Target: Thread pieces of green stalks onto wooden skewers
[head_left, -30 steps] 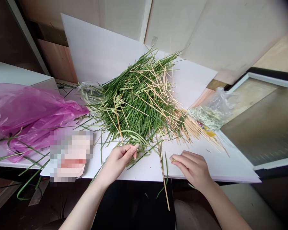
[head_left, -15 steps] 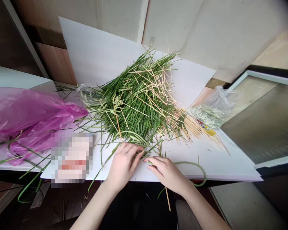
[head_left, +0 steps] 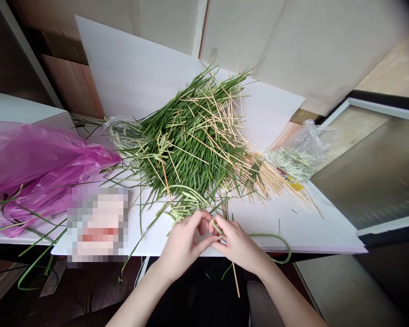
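Note:
A green stem, like a garlic scape (head_left: 288, 245), loops out to the right from behind my right hand (head_left: 236, 243). Its pale end shows between that hand's pinched fingers. My left hand (head_left: 186, 240) meets it there, fingertips curled in against the right fingers; whatever they pinch is hidden. Below my right hand a wooden skewer (head_left: 236, 279) pokes out past the table edge, and whether that hand grips it cannot be seen. Short cut stem pieces (head_left: 187, 206) lie just beyond my left hand. A second skewer (head_left: 165, 177) leans there, with several pieces (head_left: 162, 147) clustered at its top.
Behind the hands rises a large heap of green stems (head_left: 194, 131), strewn with loose skewers (head_left: 279, 177). A pink plastic bag (head_left: 47, 163) and a blurred-out object (head_left: 98, 225) are on the left. A clear bag of pale green pieces (head_left: 293, 156) stands at right.
My left hand has moved right from the cut pieces to meet my right hand, uncovering more of them. The right hand has stayed nearly in place, still with the stem. The view has shifted slightly.

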A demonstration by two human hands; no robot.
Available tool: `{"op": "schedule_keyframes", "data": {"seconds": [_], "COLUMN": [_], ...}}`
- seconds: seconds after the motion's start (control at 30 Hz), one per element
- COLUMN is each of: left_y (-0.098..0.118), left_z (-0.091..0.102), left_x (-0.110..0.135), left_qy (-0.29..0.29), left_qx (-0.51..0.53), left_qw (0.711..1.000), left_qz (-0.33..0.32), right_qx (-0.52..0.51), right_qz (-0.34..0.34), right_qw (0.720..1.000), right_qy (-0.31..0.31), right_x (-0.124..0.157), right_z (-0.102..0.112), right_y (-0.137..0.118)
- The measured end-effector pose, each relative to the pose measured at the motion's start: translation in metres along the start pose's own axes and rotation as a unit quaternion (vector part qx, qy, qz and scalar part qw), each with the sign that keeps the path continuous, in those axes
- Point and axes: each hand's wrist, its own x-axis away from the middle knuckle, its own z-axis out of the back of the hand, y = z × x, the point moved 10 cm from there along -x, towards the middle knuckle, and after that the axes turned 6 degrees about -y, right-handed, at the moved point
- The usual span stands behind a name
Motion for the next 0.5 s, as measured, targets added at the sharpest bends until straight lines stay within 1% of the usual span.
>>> {"op": "schedule_keyframes", "data": {"seconds": [0.13, 0.27, 0.4, 0.5], "left_y": [0.002, -0.001, -0.005, -0.007], "left_z": [0.002, -0.001, 0.002, 0.015], "left_x": [-0.002, -0.004, -0.004, -0.004], "left_qy": [-0.006, -0.026, -0.026, -0.006], "left_qx": [0.003, 0.030, 0.050, 0.055], "left_qw": [1.000, 0.999, 0.998, 0.998], "left_qz": [-0.001, 0.014, 0.031, 0.036], "right_qx": [-0.010, -0.023, -0.026, -0.015], "right_qz": [-0.008, -0.003, 0.001, 0.001], "right_qw": [1.000, 1.000, 0.999, 1.000], "right_qy": [-0.007, -0.015, -0.022, -0.026], "right_x": [0.000, -0.002, 0.001, 0.005], "right_z": [-0.007, -0.012, -0.008, 0.001], "right_y": [0.003, 0.000, -0.002, -0.001]}}
